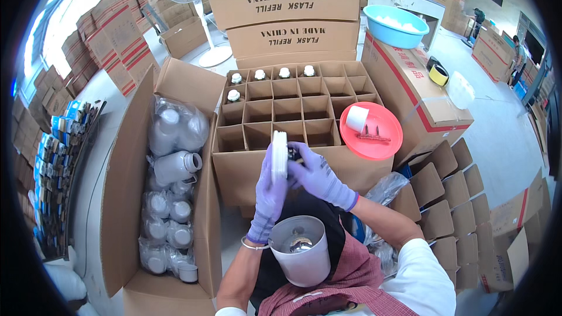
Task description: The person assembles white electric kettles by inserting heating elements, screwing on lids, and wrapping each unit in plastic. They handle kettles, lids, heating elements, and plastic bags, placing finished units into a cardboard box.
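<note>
My left hand (pixel 268 196), in a purple glove, grips a white round ridged plastic piece (pixel 280 158), held edge-on. Close against its right side, my right hand (pixel 320 178), gloved alike, has its fingers bent round something dark and shiny that is mostly hidden. Below the hands, a pale grey flask casing (pixel 304 263) stands on my lap with its wide end up. Silvery glass (pixel 301 243) shows inside it. Just beyond the hands is a divided carton (pixel 281 167), where several white-capped flasks (pixel 234 95) fill cells at the back left.
A pink-red dish (pixel 380 151) on the carton's right corner holds a white cup (pixel 357 118) and a red tool with two dark prongs (pixel 373 134). On the left, an open carton (pixel 120 199) contains several bagged casings (pixel 177 167). A blue basin (pixel 404 38) sits on a closed box.
</note>
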Demonstrator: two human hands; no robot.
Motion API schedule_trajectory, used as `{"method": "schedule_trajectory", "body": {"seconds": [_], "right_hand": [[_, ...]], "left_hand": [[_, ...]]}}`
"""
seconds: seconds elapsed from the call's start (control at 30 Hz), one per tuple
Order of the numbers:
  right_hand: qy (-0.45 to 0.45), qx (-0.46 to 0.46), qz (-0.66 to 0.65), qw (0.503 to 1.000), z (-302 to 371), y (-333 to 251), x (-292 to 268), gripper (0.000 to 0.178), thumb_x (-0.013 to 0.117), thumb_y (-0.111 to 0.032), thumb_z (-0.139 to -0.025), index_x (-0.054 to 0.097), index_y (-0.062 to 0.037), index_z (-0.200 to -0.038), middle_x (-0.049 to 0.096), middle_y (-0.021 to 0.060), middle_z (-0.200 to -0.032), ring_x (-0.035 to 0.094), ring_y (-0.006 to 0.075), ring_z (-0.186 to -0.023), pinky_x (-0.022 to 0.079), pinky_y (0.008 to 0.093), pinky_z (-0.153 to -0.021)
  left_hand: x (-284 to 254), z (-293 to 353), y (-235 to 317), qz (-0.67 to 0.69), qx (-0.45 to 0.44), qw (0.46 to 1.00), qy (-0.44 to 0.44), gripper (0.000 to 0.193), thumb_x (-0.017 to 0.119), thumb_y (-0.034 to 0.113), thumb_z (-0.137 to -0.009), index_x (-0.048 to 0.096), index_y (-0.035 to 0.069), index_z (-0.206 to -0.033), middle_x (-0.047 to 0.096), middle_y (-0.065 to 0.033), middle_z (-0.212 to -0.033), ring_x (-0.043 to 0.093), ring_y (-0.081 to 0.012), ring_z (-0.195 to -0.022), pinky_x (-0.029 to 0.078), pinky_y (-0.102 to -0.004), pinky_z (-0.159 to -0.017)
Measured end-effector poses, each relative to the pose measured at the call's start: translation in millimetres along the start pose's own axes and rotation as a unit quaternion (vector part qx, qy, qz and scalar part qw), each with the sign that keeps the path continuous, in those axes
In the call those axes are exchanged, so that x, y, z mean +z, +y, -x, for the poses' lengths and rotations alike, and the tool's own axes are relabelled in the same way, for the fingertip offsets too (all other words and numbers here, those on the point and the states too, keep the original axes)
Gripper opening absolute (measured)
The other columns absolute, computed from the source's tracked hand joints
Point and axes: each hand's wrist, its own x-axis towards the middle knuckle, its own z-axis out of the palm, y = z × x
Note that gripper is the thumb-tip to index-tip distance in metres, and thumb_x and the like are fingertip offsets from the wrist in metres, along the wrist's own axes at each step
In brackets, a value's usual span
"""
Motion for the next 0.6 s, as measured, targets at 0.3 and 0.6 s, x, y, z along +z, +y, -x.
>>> {"method": "schedule_trajectory", "body": {"seconds": [0.3, 0.6], "right_hand": [[-0.062, -0.147, 0.118, 0.980, 13.1, 7.6, -8.8, 0.050, 0.060, -0.031, -0.096, 0.047, -0.0126, -0.141, 0.049, 0.0181, -0.135, 0.064, 0.0339, -0.108, 0.056, 0.0413, -0.089], [0.006, -0.289, 0.282, 0.915, 29.4, 10.9, 4.9, 0.083, 0.082, -0.018, -0.073, 0.039, -0.0048, -0.143, 0.051, 0.0223, -0.129, 0.062, 0.0436, -0.100, 0.054, 0.0443, -0.085]], "left_hand": [[-15.0, 22.5, 37.3, 0.133, -0.058, 0.989, -0.001, 0.054, 0.051, 0.042, -0.099, 0.049, 0.011, -0.143, 0.052, -0.0116, -0.142, 0.056, -0.0261, -0.124, 0.050, -0.0434, -0.099], [-12.8, 38.9, 44.6, 0.216, -0.137, 0.967, -0.016, 0.059, 0.033, 0.049, -0.106, 0.041, 0.007, -0.146, 0.059, -0.0133, -0.132, 0.065, -0.0266, -0.110, 0.052, -0.0408, -0.096]]}}
